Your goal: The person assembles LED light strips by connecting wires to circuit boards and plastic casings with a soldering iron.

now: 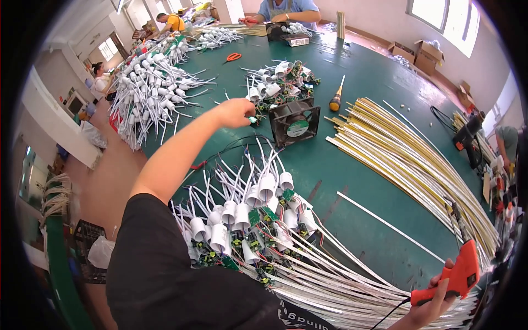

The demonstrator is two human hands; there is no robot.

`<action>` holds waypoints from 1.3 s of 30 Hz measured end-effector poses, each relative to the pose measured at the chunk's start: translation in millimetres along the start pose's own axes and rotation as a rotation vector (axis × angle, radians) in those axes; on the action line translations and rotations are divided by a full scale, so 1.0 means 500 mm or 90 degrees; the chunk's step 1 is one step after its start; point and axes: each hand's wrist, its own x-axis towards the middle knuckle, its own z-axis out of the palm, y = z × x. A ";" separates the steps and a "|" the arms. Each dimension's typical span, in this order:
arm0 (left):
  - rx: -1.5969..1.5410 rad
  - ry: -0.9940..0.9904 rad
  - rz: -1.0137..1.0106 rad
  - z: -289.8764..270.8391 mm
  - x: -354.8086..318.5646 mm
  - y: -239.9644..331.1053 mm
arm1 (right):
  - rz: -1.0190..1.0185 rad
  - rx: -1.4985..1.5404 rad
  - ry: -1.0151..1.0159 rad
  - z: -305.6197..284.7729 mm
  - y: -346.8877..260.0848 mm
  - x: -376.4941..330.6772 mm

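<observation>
Stretched forward across the table, my left hand (235, 113) is closed with a small green circuit board (252, 119) at its fingertips. It is beside the black square fan (279, 125) and the far pile of white caps with circuit boards (273, 88). At the lower right, my right hand (432, 309) is wrapped round an orange-red corded soldering gun (451, 278), its dark tip pointing up and away. Between my arms lies a near pile of white caps (242, 216) with wires and green boards, joined to long white strips (341, 275).
Long yellow-and-white strips (401, 165) lie on the green table (352, 220) at the right. A single strip (390, 226), a screwdriver (337, 99) and orange scissors (233, 56) are on it too. White wired caps (154, 91) are heaped at the left. A co-worker (289, 11) sits opposite.
</observation>
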 end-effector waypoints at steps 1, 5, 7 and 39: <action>0.039 0.060 0.046 0.027 -0.003 -0.005 | 0.041 -0.003 0.002 -0.003 -0.003 -0.006; 0.136 0.182 0.126 0.098 0.006 -0.003 | 0.065 0.010 0.007 0.012 -0.014 -0.011; 0.150 0.197 0.115 0.104 0.006 0.000 | 0.033 -0.033 0.009 0.002 0.000 -0.012; -0.820 -0.174 0.183 -0.047 -0.039 0.346 | 0.143 0.141 -0.146 0.068 0.012 -0.044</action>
